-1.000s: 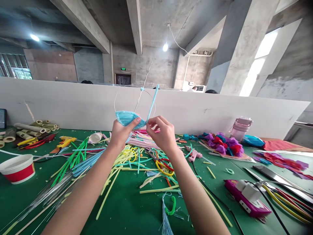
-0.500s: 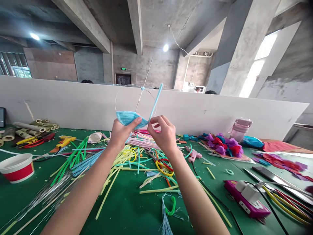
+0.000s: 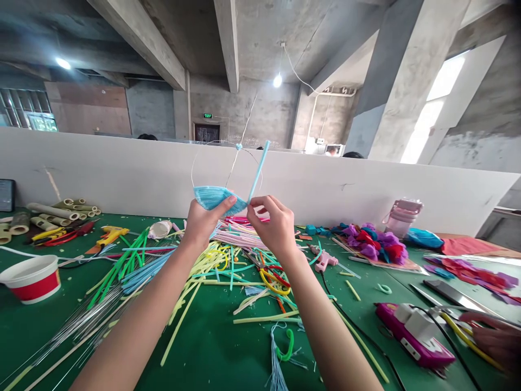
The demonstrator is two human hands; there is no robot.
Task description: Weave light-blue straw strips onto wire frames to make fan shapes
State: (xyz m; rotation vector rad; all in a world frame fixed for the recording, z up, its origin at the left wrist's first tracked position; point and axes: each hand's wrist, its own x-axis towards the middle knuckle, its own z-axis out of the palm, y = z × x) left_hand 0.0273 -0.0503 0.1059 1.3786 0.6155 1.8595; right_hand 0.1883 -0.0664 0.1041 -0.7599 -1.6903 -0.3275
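My left hand (image 3: 202, 221) is closed on a light-blue fan-shaped piece (image 3: 214, 197) of closely laid strands, its thumb pressed on the front. The piece fills the lower part of a thin wire ring (image 3: 192, 166). A straight stick or wire (image 3: 245, 127) crosses the ring and passes a small blue knot (image 3: 239, 146) at the top. At the fan's right corner my right hand (image 3: 272, 217) pinches the lower end of a light-blue fuzzy strip, like a pipe cleaner (image 3: 259, 169), which stands up at a slant. Its exact joint with the fan is hidden by my fingertips.
Coloured strips (image 3: 211, 260) and thin wires (image 3: 69, 320) cover the green table. Around them are yellow-handled scissors (image 3: 273, 282), a pink glue gun (image 3: 325, 259), a paper cup (image 3: 35, 279) and a purple power strip (image 3: 415, 336). Another person's hand (image 3: 494, 336) is at yellow-handled pliers (image 3: 459, 331).
Another person's hand has come in at the right edge, by the yellow-handled pliers. My hands keep nearly the same hold on the fan and the pipe cleaner; the view has shifted slightly.
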